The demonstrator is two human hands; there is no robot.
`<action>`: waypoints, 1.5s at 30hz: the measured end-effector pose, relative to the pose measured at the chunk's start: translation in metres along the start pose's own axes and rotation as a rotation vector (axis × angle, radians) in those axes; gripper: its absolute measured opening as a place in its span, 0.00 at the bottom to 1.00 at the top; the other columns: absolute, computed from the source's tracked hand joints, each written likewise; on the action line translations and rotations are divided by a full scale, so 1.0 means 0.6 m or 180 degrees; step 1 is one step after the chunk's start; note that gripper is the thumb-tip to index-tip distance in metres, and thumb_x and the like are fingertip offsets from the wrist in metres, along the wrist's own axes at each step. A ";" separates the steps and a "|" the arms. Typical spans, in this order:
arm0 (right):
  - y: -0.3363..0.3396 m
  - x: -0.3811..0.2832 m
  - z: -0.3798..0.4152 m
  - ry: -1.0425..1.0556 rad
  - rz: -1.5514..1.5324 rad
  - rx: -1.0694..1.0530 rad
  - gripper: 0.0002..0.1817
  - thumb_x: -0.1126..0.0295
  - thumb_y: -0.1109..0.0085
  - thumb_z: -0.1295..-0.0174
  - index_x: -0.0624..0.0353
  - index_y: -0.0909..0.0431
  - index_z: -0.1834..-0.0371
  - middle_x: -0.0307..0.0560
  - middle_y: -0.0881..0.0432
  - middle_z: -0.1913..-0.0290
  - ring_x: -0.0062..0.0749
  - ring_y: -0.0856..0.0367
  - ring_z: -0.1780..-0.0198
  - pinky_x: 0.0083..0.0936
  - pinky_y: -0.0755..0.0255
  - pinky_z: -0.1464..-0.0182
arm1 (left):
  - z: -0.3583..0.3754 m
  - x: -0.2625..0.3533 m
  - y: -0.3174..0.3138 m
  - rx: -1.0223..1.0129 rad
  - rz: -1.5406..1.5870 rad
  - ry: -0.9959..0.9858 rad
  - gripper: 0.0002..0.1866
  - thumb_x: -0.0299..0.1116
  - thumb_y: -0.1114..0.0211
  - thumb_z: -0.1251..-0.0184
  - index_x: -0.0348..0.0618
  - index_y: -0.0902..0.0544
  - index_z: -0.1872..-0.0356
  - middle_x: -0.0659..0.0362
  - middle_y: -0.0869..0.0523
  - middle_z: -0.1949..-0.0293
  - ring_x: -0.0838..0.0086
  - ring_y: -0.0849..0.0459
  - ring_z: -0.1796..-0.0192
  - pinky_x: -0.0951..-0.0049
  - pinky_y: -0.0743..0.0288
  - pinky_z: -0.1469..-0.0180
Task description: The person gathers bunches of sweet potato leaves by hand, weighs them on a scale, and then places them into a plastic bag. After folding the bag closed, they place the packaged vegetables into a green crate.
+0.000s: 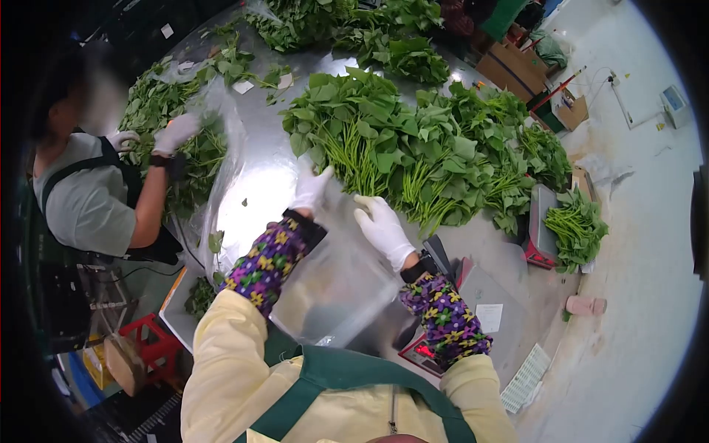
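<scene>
- The left hand (313, 190), in a white glove, is at the upper left of a clear plastic bag (336, 284); its fingers are blurred, so I cannot tell whether they pinch the film.
- The right hand (385, 229), also gloved, is at the bag's upper right, fingers stretched toward the left hand; whether they grip the film I cannot tell.
- The bag hangs below and between the two hands, in front of the person's green apron (354, 369).
- Purple floral sleeve covers (447, 317) wrap both forearms.
- Just beyond the hands, a long heap of leafy greens (384, 144) lies on the metal table (258, 136), its stems mostly toward the person.
- Beside the right forearm is a scale with a lit red display (425, 351); a white label (489, 317) lies farther right.
- Farther right, a bunch of greens (576, 230) is beside a red-based device (541, 244).
- A pink roll (587, 306) and a white plastic grid (526, 378) are near the table's right edge.
- At left, a co-worker's gloved hand (176, 134) is over more greens, near a red stool (153, 345).
</scene>
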State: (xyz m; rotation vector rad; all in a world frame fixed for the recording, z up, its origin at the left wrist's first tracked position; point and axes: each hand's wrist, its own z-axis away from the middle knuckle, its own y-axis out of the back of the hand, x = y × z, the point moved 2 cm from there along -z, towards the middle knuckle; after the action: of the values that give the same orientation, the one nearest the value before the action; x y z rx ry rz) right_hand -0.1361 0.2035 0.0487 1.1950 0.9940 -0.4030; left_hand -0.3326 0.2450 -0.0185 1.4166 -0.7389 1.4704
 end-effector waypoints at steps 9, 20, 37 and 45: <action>-0.036 0.026 -0.164 0.0263 0.0454 0.0700 0.23 0.71 0.52 0.36 0.68 0.31 0.38 0.66 0.27 0.40 0.59 0.28 0.39 0.41 0.32 0.36 | -0.087 0.047 -0.046 0.1320 -0.1633 0.0170 0.25 0.51 0.35 0.43 0.38 0.17 0.56 0.44 0.13 0.60 0.47 0.16 0.55 0.56 0.24 0.51; -0.038 -0.017 -0.215 -0.1328 0.1198 0.0587 0.40 0.54 0.39 0.44 0.63 0.39 0.31 0.61 0.16 0.57 0.56 0.16 0.57 0.48 0.23 0.55 | -0.133 -0.039 -0.064 0.0873 0.1032 0.0612 0.25 0.41 0.32 0.38 0.27 0.23 0.51 0.45 0.16 0.54 0.59 0.17 0.54 0.66 0.26 0.49; 0.025 0.021 -0.259 -0.1253 -0.1887 -0.0068 0.13 0.65 0.45 0.36 0.62 0.23 0.56 0.33 0.26 0.70 0.13 0.30 0.76 0.13 0.40 0.78 | -0.151 0.025 -0.048 -0.0901 0.3338 0.2021 0.12 0.35 0.45 0.28 0.43 0.22 0.48 0.55 0.15 0.55 0.64 0.15 0.56 0.60 0.19 0.53; 0.053 0.007 -0.246 -0.1317 -0.2342 0.0255 0.10 0.64 0.48 0.33 0.58 0.26 0.60 0.32 0.32 0.73 0.16 0.31 0.77 0.14 0.42 0.79 | -0.122 0.071 -0.050 -0.1417 0.3306 0.1331 0.13 0.32 0.38 0.29 0.42 0.21 0.46 0.56 0.16 0.49 0.68 0.17 0.49 0.61 0.22 0.47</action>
State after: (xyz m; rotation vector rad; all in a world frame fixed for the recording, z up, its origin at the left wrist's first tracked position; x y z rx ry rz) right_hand -0.1736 0.3494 0.0592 0.7300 1.0287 -1.2267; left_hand -0.3312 0.3314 0.0065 0.3044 -1.5178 2.0784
